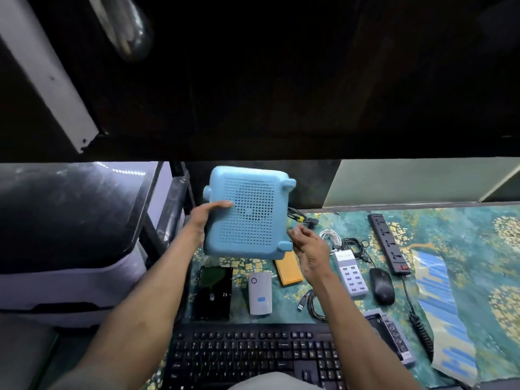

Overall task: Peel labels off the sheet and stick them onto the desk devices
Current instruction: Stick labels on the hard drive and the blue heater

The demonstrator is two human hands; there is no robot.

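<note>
Both hands were raised above the keyboard (253, 356): the left hand (206, 218) gripped the blue router (249, 213), underside up, while the right hand (308, 246) pinched a blue label (294, 227) beside it. Right of the keyboard lay the label sheet (441, 313).

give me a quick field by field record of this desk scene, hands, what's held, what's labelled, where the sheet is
left hand: left hand holds the blue perforated device up above the desk, gripping its left edge
right hand: right hand at the device's right edge, pinching a small blue label
label sheet: label sheet lies on the patterned desk mat, far right
already labelled: white power bank carries a blue label
other devices: keyboard, mouse, power strip, white USB hub
</note>
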